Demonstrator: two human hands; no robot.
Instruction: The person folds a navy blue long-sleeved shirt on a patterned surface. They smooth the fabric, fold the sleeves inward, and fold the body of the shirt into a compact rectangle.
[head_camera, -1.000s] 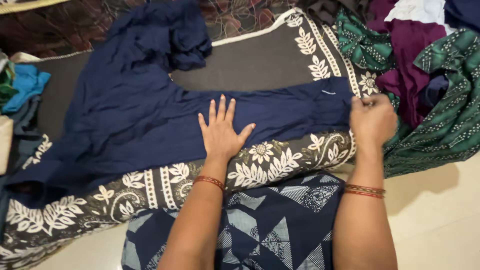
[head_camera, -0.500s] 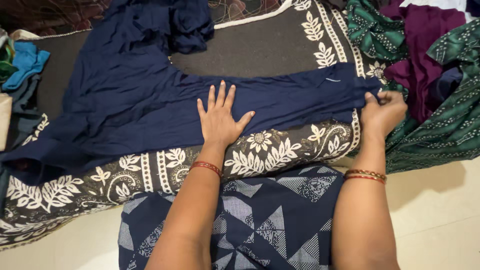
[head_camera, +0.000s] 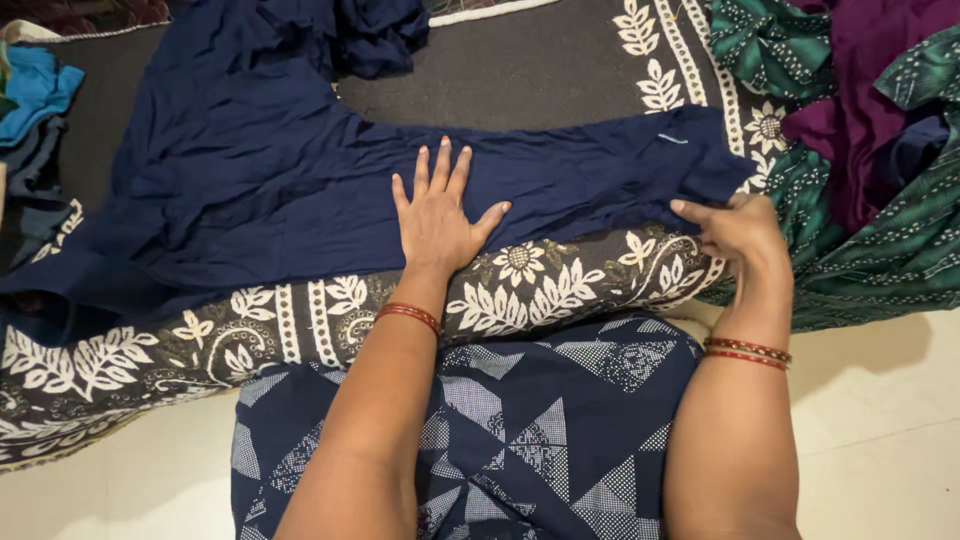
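On mat | left hand flat on navy garment | right hand pinching hem

left hand flat on navy garment, right hand pinching its end, floral mat

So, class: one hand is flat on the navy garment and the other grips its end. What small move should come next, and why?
Probably draw the right hand outward to pull the navy garment taut: its end is bunched, while the left hand pins the middle flat on the patterned mat.
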